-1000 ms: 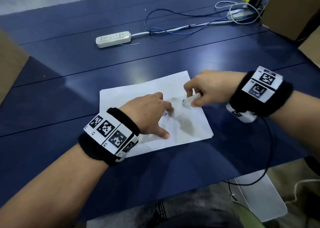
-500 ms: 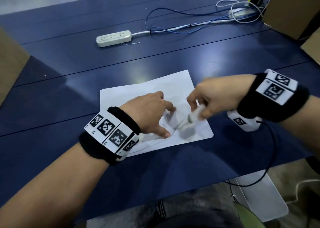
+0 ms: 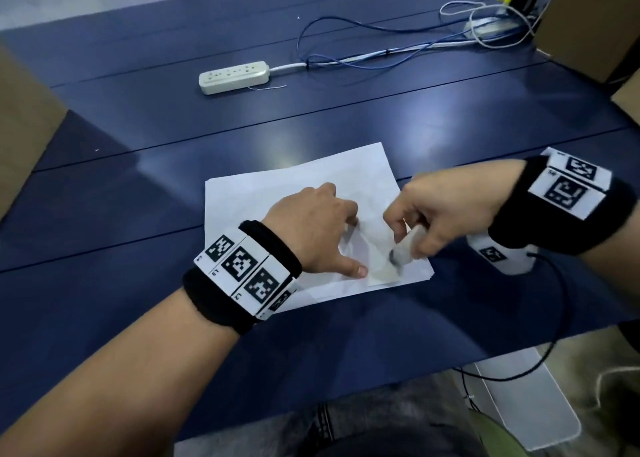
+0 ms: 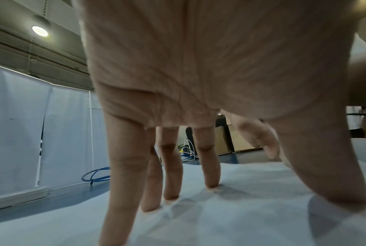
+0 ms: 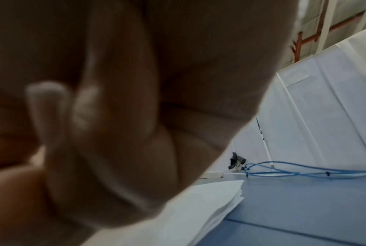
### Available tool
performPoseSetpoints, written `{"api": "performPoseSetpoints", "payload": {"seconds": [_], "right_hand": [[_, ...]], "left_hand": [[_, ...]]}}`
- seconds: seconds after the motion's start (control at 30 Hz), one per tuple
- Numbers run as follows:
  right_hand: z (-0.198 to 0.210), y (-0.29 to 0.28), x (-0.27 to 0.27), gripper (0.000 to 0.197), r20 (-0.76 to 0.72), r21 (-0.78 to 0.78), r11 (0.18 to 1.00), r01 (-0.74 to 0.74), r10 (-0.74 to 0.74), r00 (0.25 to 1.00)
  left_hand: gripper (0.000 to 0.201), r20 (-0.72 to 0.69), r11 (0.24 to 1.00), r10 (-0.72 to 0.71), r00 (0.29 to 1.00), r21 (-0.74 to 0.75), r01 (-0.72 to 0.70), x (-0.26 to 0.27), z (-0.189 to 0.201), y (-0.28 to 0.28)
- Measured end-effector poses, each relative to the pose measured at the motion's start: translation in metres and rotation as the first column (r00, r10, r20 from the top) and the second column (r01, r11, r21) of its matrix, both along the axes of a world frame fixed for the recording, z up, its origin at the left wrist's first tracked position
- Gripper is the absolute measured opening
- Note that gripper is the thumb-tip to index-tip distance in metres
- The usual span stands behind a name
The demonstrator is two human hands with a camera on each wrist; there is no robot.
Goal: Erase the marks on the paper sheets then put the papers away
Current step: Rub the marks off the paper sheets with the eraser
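Note:
A small stack of white paper sheets lies on the dark blue table in front of me. My left hand presses the top sheet flat with spread, straight fingers, and the paper is creased under them. My right hand grips a white eraser whose dark tip touches the sheet near its front right corner. In the right wrist view the eraser is a blur inside the curled fingers, and the stack's edge shows beside them.
A white power strip lies at the back of the table, with blue and white cables running right to a cardboard box. Another brown box stands at the left. A white container sits on the floor below the front edge.
My right hand has drawn the eraser toward me and to the right, from the middle of the sheet to its front right corner. The left hand has stayed pressed on the paper.

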State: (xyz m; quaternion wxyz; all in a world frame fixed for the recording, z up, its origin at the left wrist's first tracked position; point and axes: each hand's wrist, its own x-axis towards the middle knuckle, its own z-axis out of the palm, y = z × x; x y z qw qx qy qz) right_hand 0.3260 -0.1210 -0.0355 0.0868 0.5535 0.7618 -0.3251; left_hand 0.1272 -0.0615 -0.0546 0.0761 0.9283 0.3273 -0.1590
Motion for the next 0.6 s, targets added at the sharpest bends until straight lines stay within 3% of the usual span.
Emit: {"api": "performPoseSetpoints", "payload": {"seconds": [0.2, 0.37, 0.53, 0.6], "right_hand": [[-0.005, 0.028, 0.012, 0.019, 0.078, 0.233, 0.967, 0.102, -0.123, 0.989], [0.001, -0.006, 0.001, 0.020, -0.019, -0.040, 0.999, -0.017, 0.016, 1.000], [0.000, 0.015, 0.006, 0.035, 0.046, 0.072, 0.995, 0.075, -0.078, 0.996], [0.002, 0.008, 0.005, 0.029, 0.030, 0.069, 0.996, 0.063, -0.065, 0.997]], "left_hand": [[0.078, -0.007, 1.000, -0.004, 1.000, 0.010, 0.004, 0.001, 0.002, -0.001], [0.079, -0.010, 1.000, 0.006, 1.000, 0.002, -0.006, 0.001, 0.002, -0.002], [0.081, -0.021, 1.000, 0.002, 1.000, 0.006, -0.002, 0.003, 0.003, -0.004], [0.080, -0.024, 1.000, 0.005, 1.000, 0.003, -0.005, 0.003, 0.003, -0.004]]}}
